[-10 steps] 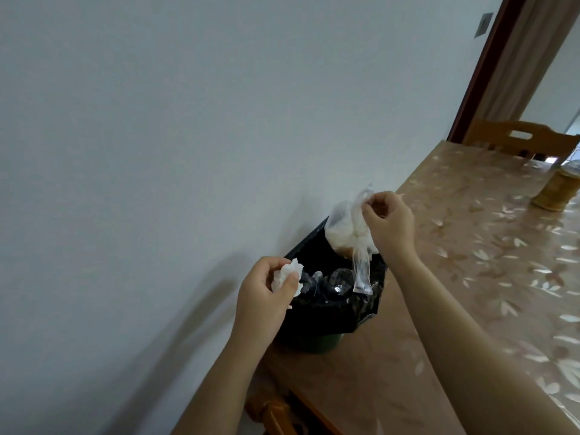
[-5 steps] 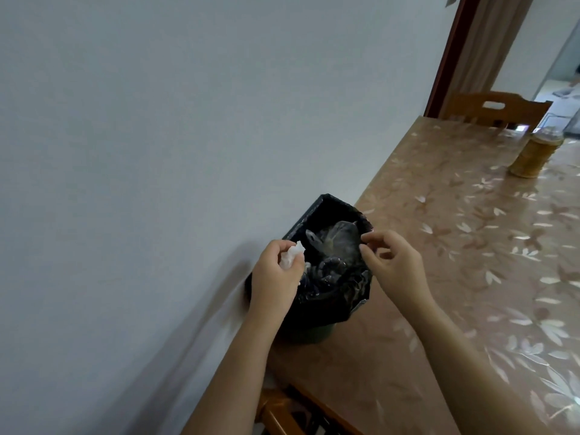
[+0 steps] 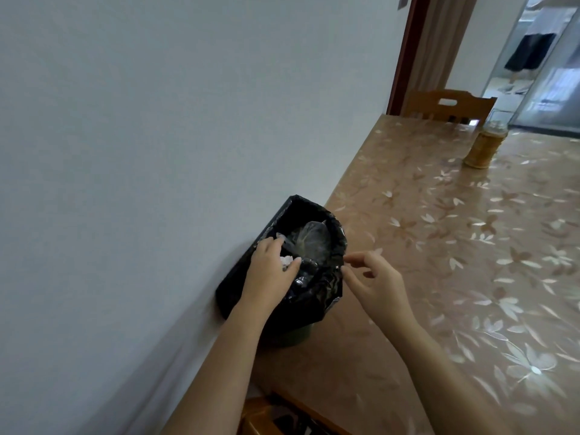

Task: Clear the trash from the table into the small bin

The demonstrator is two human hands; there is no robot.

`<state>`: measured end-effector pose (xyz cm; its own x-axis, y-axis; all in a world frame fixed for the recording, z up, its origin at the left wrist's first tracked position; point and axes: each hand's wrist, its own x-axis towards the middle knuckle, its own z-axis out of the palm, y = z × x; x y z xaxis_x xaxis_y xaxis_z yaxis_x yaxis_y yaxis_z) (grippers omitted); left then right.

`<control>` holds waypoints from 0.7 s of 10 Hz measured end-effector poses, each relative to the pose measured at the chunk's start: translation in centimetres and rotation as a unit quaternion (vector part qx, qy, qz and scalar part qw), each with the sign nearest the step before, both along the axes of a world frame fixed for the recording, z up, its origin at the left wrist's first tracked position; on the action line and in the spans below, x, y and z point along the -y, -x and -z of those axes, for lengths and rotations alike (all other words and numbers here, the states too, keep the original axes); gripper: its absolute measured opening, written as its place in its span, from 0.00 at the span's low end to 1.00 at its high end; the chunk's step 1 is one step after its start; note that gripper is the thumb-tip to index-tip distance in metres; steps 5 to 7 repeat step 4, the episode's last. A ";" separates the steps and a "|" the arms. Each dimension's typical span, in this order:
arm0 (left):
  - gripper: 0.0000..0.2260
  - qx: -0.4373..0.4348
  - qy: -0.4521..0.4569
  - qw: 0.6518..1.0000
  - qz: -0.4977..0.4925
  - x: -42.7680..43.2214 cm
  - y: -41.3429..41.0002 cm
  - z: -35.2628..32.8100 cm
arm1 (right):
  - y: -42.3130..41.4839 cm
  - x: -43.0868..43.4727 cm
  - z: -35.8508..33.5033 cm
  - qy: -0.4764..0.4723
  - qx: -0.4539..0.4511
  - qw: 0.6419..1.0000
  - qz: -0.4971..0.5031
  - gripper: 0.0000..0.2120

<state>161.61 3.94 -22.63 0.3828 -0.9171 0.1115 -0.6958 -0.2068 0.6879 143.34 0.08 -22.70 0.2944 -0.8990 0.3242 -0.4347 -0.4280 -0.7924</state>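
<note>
Two hands at the centre of my view: left hand [image 3: 270,268] curls around a crumpled white tissue [image 3: 287,261] over the black-lined small bin [image 3: 295,309] (against the wall); right hand [image 3: 373,281] hovers beside it, fingers loosely spread, empty.

One wide-angle head-worn camera looks forward and down, tilted, from close above the small black-bag-lined bin [image 3: 317,304] on the glossy brown flower-patterned table [image 3: 439,246].
</note>
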 end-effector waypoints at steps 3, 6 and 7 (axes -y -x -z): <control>0.21 0.127 0.057 0.990 0.026 -2.7 2.5 -0.5 | 0.9 -2.0 -1.5 0.009 -0.086 0.996 0.007 0.13; 0.20 0.157 0.071 0.984 0.037 -4.3 3.1 -0.5 | 0.8 -3.3 -1.7 0.022 -0.108 0.994 0.012 0.15; 0.20 0.157 0.071 0.984 0.037 -4.3 3.1 -0.5 | 0.8 -3.3 -1.7 0.022 -0.108 0.994 0.012 0.15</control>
